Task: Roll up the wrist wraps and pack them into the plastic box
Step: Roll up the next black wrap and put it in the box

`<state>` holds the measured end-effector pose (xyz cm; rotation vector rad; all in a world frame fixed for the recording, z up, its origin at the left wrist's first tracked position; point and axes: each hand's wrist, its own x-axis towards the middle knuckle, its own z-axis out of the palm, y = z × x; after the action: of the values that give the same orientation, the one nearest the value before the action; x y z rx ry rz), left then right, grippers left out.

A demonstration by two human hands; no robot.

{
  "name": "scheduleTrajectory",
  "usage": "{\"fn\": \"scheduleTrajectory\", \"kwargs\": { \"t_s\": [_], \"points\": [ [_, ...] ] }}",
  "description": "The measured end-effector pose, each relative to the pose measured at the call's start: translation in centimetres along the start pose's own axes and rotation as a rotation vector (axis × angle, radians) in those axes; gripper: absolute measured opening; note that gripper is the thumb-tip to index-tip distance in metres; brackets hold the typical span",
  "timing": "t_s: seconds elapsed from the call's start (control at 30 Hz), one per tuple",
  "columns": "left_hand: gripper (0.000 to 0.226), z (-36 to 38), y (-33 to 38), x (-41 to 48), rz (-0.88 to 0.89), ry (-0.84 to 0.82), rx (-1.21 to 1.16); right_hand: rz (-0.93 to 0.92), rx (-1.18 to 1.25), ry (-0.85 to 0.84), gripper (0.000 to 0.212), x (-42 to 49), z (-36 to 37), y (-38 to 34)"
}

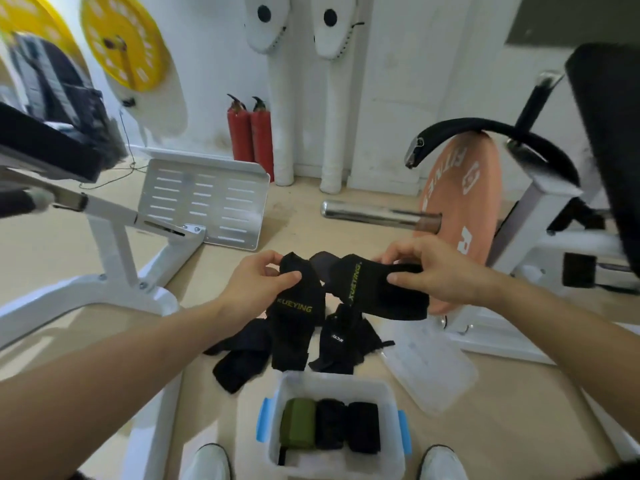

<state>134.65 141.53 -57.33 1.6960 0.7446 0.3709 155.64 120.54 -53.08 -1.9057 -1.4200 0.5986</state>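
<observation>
Gripping black wrist wraps point(298, 308) with left hand point(258, 283), right hand point(437, 271).
Pile point(239, 360) beneath hard to separate — plastic box point(388, 388) on beige floor point(298, 216).

Plastic box point(336, 379) is sitting lidless on the floor point(502, 427), so entry from above is lying free. A row of three rolls point(330, 424) is taking up its far part, and its near strip is showing mostly bare bottom. Loose wraps point(239, 362) are crowding the floor just beyond it. The lid point(433, 368) is lying to its right, a white machine frame point(114, 292) is blocking its left, and two shoes point(207, 462) are flanking its near corners.
</observation>
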Motion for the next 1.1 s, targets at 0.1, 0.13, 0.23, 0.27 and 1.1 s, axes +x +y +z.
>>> {"fn": "scheduleTrajectory", "kwargs": {
  "t_s": [0.1,0.13,0.23,0.27,1.1],
  "points": [
    [0.027,0.2,0.2,-1.4,-0.070,-0.003,-0.039,-0.050,-0.002,0.051,0.017,-1.1,0.7,-1.5],
    [0.027,0.2,0.3,-1.7,-0.082,-0.027,-0.060,-0.066,-0.018,0.049,0.015,-1.4,0.9,-1.8],
    [0.022,0.3,0.7,-1.4,-0.093,-0.105,-0.120,-0.084,-0.036,0.023,0.013,-1.8,1.3,-2.1],
    [0.017,0.5,0.7,-1.2,-0.084,-0.100,-0.119,-0.085,-0.039,0.014,0.012,-1.9,1.4,-2.0],
    [0.010,2.2,0.2,1.0,0.091,-0.296,0.093,0.077,-0.233,-0.048,0.025,-2.5,0.2,-0.2]
  ]
}}
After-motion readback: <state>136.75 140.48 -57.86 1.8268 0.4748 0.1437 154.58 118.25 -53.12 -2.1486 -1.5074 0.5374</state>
